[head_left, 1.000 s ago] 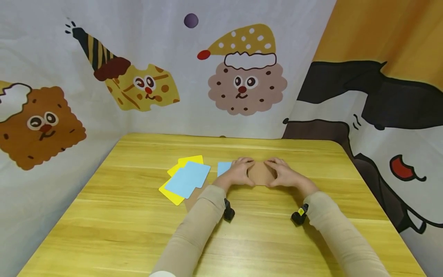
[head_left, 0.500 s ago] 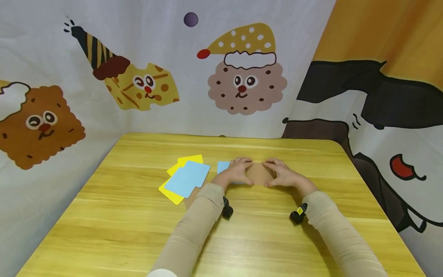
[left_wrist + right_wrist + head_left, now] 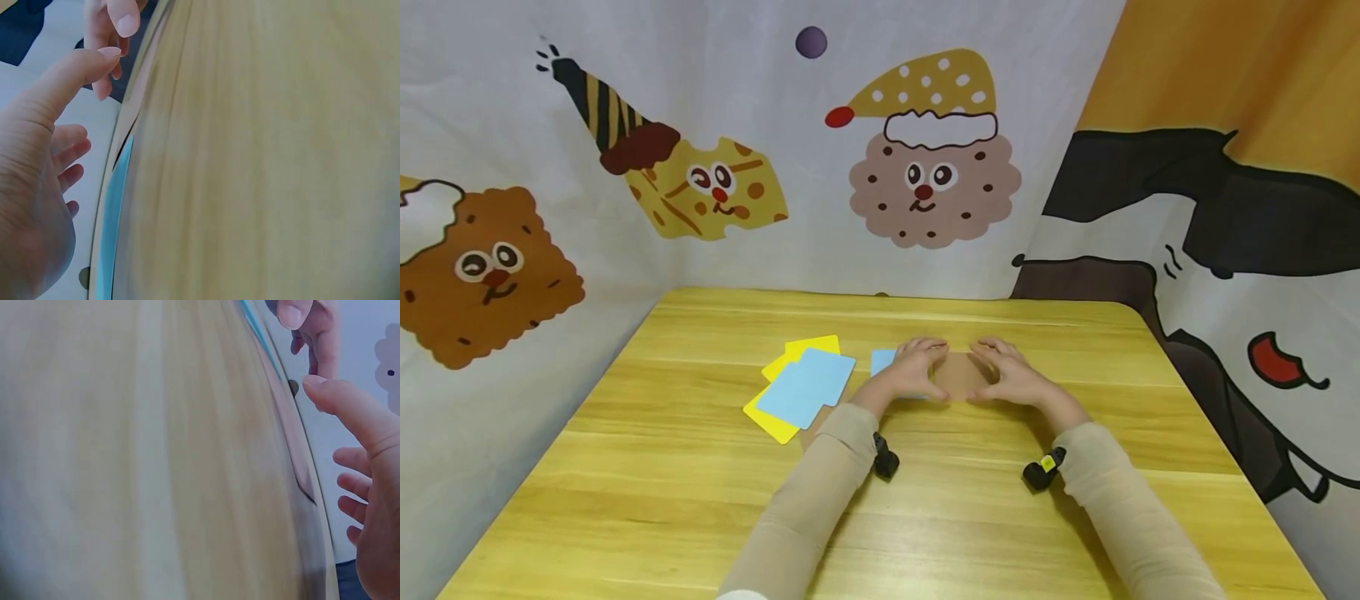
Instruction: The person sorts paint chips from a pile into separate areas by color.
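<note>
Brown card (image 3: 961,377), flat on the tabletop (image 3: 925,533), toward the far edge and slightly right of the middle; long axis apparently left to right, roughly parallel to the far edge, short ends partly hidden in the head view. Blue card (image 3: 882,360) beside its left end, mostly beneath the line of the left hand (image 3: 913,372). Both forearms, in beige sleeves (image 3: 808,508), reaching from the near edge and converging; left hand and right hand (image 3: 1015,377) facing each other, wrists bent inward. Fingers of both hands relaxed and parted from the thumbs, in matching wide curves. Brown card between and below the two sets of fingers; thumb tips clear of it in both wrist views. Toward the left edge, overlapping pile of yellow cards (image 3: 773,422) and light-blue cards (image 3: 808,385).
</note>
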{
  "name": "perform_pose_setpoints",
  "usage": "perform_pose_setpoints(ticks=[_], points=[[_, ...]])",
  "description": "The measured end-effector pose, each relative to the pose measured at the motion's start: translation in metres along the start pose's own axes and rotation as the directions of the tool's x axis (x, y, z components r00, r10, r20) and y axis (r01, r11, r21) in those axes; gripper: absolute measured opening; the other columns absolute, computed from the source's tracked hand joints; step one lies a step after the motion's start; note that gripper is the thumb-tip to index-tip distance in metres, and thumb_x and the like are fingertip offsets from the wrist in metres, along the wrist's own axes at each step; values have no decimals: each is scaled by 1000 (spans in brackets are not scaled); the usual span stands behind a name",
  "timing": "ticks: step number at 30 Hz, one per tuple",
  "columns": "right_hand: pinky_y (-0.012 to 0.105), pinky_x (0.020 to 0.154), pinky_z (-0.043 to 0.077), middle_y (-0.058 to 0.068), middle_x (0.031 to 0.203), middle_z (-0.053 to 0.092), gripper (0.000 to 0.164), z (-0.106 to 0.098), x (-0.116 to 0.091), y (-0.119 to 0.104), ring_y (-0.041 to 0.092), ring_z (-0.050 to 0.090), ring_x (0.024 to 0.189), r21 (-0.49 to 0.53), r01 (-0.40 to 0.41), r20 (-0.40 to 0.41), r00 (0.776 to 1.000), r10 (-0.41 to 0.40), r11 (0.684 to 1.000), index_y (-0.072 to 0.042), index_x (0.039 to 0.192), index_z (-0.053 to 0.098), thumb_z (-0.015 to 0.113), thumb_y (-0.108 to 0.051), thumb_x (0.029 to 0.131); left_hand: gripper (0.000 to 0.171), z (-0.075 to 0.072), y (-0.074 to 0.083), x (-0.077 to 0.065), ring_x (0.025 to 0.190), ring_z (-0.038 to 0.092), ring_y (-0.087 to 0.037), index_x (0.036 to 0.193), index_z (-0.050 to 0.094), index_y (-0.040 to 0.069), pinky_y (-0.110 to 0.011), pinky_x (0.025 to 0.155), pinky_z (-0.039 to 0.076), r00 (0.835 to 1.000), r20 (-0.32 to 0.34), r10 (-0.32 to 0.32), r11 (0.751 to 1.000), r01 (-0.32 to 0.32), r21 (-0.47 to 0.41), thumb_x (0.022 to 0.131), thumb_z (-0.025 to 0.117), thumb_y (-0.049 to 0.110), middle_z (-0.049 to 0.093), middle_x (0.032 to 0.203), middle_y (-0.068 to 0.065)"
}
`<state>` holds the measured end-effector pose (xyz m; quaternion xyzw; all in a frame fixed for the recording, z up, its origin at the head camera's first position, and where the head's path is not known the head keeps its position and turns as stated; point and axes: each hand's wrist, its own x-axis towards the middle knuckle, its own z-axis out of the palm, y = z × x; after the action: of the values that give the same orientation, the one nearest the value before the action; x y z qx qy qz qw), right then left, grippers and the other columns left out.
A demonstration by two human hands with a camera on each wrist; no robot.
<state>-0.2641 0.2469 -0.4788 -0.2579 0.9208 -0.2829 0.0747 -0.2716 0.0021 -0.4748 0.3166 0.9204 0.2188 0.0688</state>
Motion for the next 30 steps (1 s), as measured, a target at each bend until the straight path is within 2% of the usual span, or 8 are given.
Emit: perform_pose_setpoints(ticks=[11, 18, 24, 30], points=[[66, 102, 17, 23, 149, 25, 91, 13, -1, -21, 45, 19, 135, 1, 63, -114, 991, -62, 998, 2, 146, 35, 77, -41, 78, 98, -9, -2, -21, 140, 20, -29, 150, 31, 8, -52, 110, 14, 998, -50, 36, 999, -37, -34, 75, 76, 51, 27, 154, -6], [63, 105, 15, 21, 149, 27, 91, 26, 4, -38, 40, 20, 136, 6, 99, -146, 985, -97, 995, 1, 145, 37, 78, -42, 77, 101, -18, -6, -40, 141, 18, -27, 152, 26, 13, -52, 110, 13, 997, -77, 30, 997, -35, -67, 75, 76, 53, 24, 156, -1], [63, 105, 14, 22, 148, 29, 91, 35, 10, -55, 41, 23, 135, 15, 114, -182, 977, -109, 993, 1, 145, 38, 80, -40, 75, 102, -31, -16, -61, 142, 16, -25, 153, 25, 13, -50, 111, 10, 995, -99, 14, 997, -22, -77, 74, 77, 52, 23, 156, 0], [60, 106, 18, 21, 149, 28, 93, 46, 16, -71, 38, 23, 136, 37, 110, -174, 979, -102, 993, 0, 146, 36, 78, -45, 76, 102, -40, -33, -82, 141, 16, -24, 152, 26, 12, -52, 110, 10, 993, -115, 12, 996, -23, -90, 74, 78, 52, 24, 155, -2]])
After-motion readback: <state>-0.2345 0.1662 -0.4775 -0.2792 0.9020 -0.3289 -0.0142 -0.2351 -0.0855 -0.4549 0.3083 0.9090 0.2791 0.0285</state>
